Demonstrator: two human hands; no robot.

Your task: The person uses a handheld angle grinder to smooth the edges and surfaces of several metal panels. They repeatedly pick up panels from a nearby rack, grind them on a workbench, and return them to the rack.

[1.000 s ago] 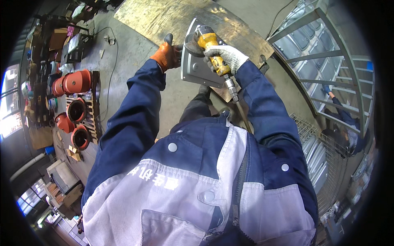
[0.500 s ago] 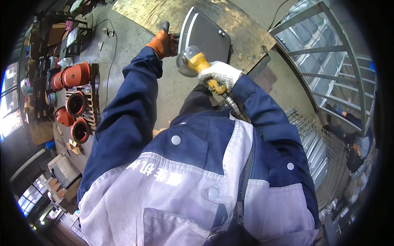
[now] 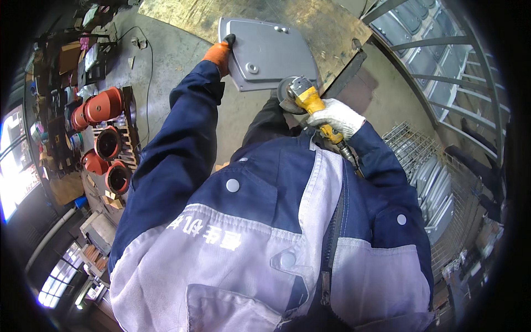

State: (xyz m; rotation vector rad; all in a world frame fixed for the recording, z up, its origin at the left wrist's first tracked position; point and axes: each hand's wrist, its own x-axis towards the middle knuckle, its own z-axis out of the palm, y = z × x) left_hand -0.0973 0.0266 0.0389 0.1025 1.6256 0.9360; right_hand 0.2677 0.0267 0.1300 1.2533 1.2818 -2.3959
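My left hand (image 3: 219, 55), in an orange glove with dark fingertips, grips the left edge of a grey metal panel (image 3: 271, 55). The panel has rounded corners, a small round boss near its lower left and two little studs near the top. It is tilted at the near edge of a wooden tabletop (image 3: 182, 14). My right hand (image 3: 336, 117), in a white knitted glove, is wrapped round a yellow angle grinder (image 3: 311, 100). The grinder's disc and guard (image 3: 289, 94) sit close to the panel's lower edge; I cannot tell whether they touch. A hose fitting (image 3: 348, 152) trails from its rear end.
Orange-red round housings (image 3: 105, 102) stand on a wooden pallet at the left. A metal rack (image 3: 437, 41) holds grey panels at the upper right. A wire basket (image 3: 406, 141) with more panels stands at the right. A thin cable (image 3: 150, 72) crosses the floor.
The panel has turned from a steep tilt so its broad face shows. My right hand and the grinder have moved right and slightly down, from in front of the panel to its lower edge.
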